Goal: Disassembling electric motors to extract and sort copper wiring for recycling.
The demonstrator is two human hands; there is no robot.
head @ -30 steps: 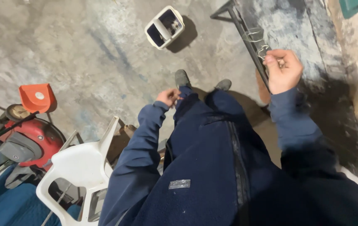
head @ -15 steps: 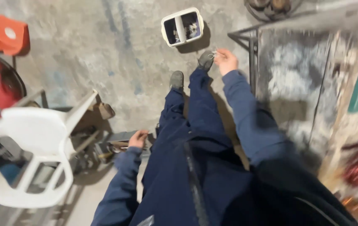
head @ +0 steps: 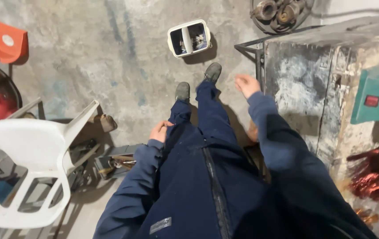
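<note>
Head view, looking down the person's own dark blue overalls to a stained concrete floor. Right hand point(head: 247, 84) hangs loosely curled and holds nothing, blurred, just beside the metal frame point(head: 256, 53) at the corner of the scuffed grey workbench point(head: 306, 84). Left hand point(head: 160, 131) rests against the left thigh; whether the fingers grip anything cannot be told. A white two-compartment plastic bin point(head: 188, 38) stands on the floor just ahead of the shoes, small parts inside, too small to identify. Green box with a red square button point(head: 372, 101) at the bench's right edge. Orange plastic piece point(head: 2, 40) top left; white plastic chair point(head: 25, 146) lower left. Since half a second ago the right hand has drawn back from near the shoe toward the bench; the left hand has risen from by the floor clutter to the thigh.
</note>
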